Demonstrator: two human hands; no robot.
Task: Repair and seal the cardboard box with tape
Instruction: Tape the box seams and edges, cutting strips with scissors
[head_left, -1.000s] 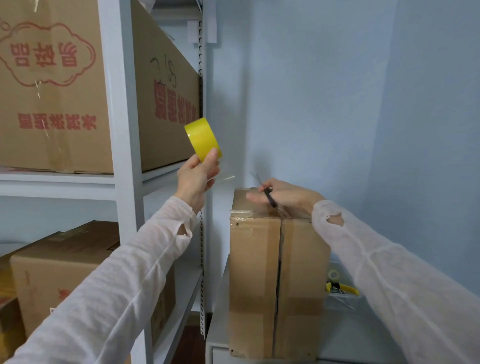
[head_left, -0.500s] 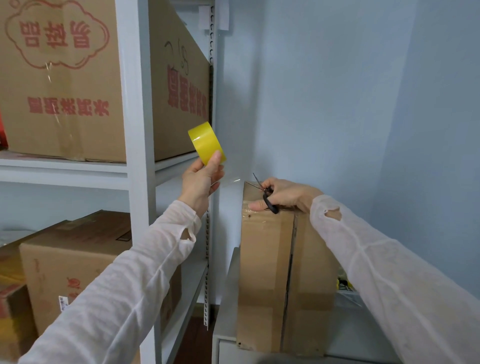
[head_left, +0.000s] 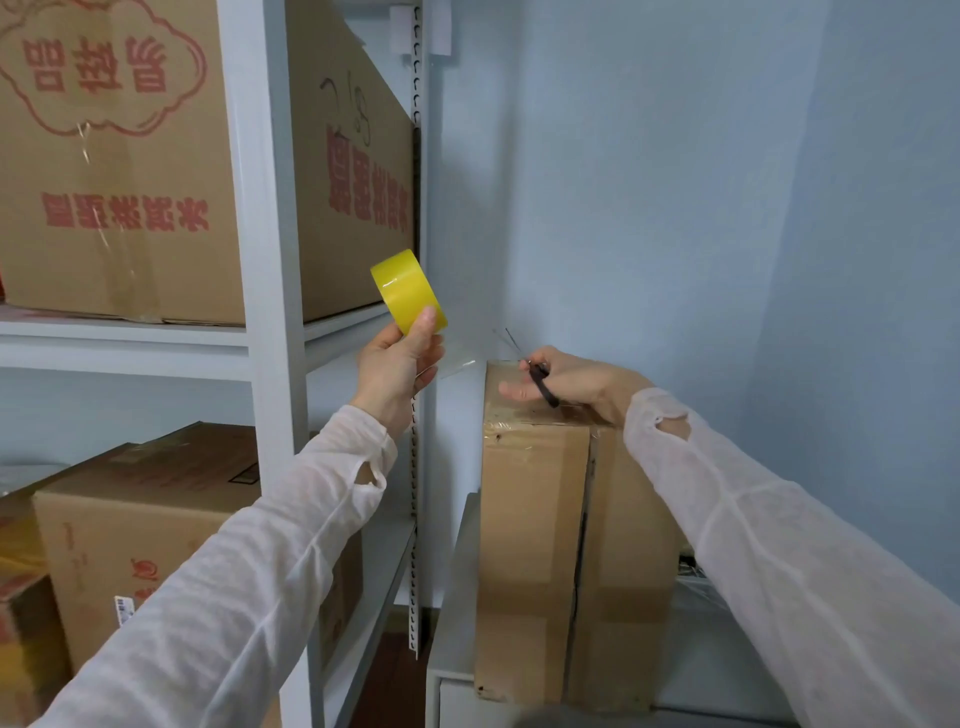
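Up near the middle, the left hand (head_left: 397, 364) pinches a yellow tape roll (head_left: 408, 296), the thumb tip pressed on its outer band; the fingers behind the roll are hidden, and its core cannot be seen. A pale, nearly clear strip of tape (head_left: 457, 366) stretches from below the roll towards the top left edge of the cardboard box (head_left: 540, 545), though where it ends is hard to make out. That box stands upright on a grey cabinet (head_left: 454, 597), right of the white shelf rack (head_left: 265, 260), with a dark seam down its near face; its far side is out of sight and its base is partly cut off by a blurred dark shape at the bottom edge. The right hand (head_left: 576, 382) rests on the box top, fingers curled around the black handles of the scissors (head_left: 543, 387), one finger reaching left along the cardboard. Thin blades point up and far, faint against the blue wall (head_left: 675, 208), and whether they touch the strip cannot be told. Behind the right sleeve (head_left: 779, 571), something dark peeks out near the box, too hidden to name. On the rack's upper level sits a large carton (head_left: 114, 182) with red print, cut off at the left edge; a lower carton (head_left: 156, 519) sits beneath, half covered by the left sleeve (head_left: 234, 597).
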